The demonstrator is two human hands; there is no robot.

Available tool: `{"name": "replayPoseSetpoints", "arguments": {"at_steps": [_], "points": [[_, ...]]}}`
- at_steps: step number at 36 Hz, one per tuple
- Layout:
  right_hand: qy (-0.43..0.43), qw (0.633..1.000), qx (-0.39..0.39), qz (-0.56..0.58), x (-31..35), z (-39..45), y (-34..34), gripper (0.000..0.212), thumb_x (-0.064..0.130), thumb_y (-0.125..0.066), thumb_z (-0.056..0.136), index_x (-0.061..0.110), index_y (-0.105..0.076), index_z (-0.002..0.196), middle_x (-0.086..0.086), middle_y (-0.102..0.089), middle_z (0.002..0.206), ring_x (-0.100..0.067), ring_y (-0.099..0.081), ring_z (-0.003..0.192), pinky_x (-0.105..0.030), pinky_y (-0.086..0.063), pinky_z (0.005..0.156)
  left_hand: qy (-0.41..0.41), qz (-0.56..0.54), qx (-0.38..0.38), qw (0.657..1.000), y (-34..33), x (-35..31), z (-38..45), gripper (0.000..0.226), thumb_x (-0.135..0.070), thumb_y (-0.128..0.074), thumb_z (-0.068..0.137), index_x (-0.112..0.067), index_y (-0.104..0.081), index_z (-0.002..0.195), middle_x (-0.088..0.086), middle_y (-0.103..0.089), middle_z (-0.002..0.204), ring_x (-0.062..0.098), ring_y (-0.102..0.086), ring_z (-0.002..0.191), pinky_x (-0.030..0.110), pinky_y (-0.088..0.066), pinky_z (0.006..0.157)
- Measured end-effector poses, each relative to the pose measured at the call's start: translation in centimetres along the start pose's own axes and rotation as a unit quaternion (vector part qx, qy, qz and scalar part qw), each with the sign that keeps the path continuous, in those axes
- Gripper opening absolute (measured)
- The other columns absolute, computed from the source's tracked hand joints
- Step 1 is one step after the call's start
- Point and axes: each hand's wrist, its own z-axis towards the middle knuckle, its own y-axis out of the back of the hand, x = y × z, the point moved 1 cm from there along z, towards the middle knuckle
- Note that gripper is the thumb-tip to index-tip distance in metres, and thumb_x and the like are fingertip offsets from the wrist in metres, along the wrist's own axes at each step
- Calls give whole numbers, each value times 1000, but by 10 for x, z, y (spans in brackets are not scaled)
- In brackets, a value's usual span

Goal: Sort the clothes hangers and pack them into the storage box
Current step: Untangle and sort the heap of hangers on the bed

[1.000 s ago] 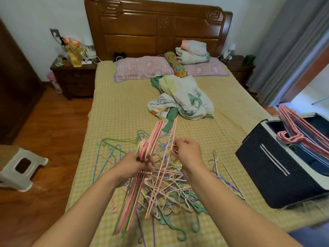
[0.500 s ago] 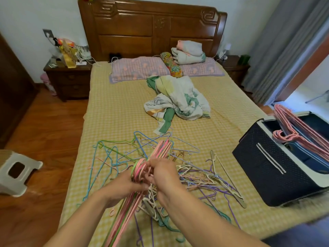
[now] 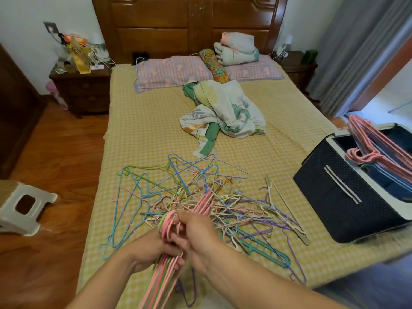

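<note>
I'm mid-sort: my left hand (image 3: 148, 248) and right hand (image 3: 198, 236), pressed together, both grip the bundle of thin pink and green wire hangers (image 3: 166, 267); next comes the dark mesh storage box (image 3: 338, 197)

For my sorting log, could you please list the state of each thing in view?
Left hand: grips the hanger bundle.
Right hand: pinches the bundle's hooks.
Hanger bundle: gathered, held over the bed.
Hanger pile: tangled, loose on the bed.
Storage box: open, pink hangers inside.
</note>
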Motion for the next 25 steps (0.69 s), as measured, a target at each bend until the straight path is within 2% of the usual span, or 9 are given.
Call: {"name": "replayPoseSetpoints", "arguments": {"at_steps": [2, 5, 6, 9, 12, 14, 19, 25], "points": [[-21, 999, 12, -24, -4, 3, 13, 10, 10, -59, 95, 10, -69, 93, -3, -70, 65, -14, -68, 55, -31, -50, 62, 22, -14, 21, 999, -3, 7, 0, 34, 23, -71, 72, 1, -74, 98, 34, -66, 94, 45, -66, 86, 46, -62, 71], [-27, 993, 34, -108, -4, 11, 38, 14, 19, -63, 95, 10, -74, 95, -8, -76, 85, -16, -71, 69, -37, -60, 77, 45, -16, 67, 997, -6, 20, 1, 37, 10, -79, 76, 11, -63, 110, 30, -60, 91, 37, -66, 80, 45, -59, 72], [-24, 988, 46, -142, -2, 12, 48, 15, 19, -63, 95, 10, -75, 92, -8, -75, 87, -15, -69, 71, -35, -60, 79, 53, -20, 65, 996, -6, 24, 1, 40, 9, -79, 78, 13, -61, 113, 29, -60, 92, 36, -65, 81, 45, -59, 74], [-58, 976, 78, -196, 0, 14, 84, 18, 13, -62, 93, 15, -74, 79, -5, -65, 81, -13, -58, 69, -32, -56, 73, 79, -64, 37, 994, 1, 39, 5, 39, 11, -79, 75, 12, -65, 111, 31, -61, 94, 37, -65, 81, 45, -59, 72], [-110, 973, 68, -193, -4, 20, 123, 13, 13, -62, 94, 12, -73, 88, -7, -66, 81, -14, -63, 68, -32, -58, 70, 98, -124, 29, 987, 5, 45, 7, 46, 5, -87, 66, 11, -68, 108, 34, -62, 97, 39, -67, 77, 46, -59, 68], [-120, 973, 61, -188, -8, 28, 142, 11, 12, -60, 95, 9, -70, 95, -7, -66, 80, -15, -63, 66, -30, -54, 68, 103, -144, 46, 983, 4, 42, 6, 38, 3, -85, 71, 8, -71, 105, 34, -63, 101, 40, -69, 79, 48, -60, 69], [-88, 962, 70, -250, -1, 47, 152, 13, 11, -54, 100, 6, -66, 100, -7, -65, 80, -14, -61, 67, -26, -53, 66, 96, -129, 29, 987, -5, 35, 8, 30, 1, -83, 71, 4, -73, 99, 34, -65, 101, 41, -70, 85, 50, -59, 72], [-53, 928, 45, -366, 2, 85, 174, 17, 8, -48, 100, 11, -62, 90, -8, -59, 77, -15, -52, 62, -24, -42, 57, 78, -142, -24, 987, -16, 33, 9, 30, 8, -85, 62, 7, -69, 88, 34, -60, 92, 40, -66, 78, 44, -59, 64]]}}
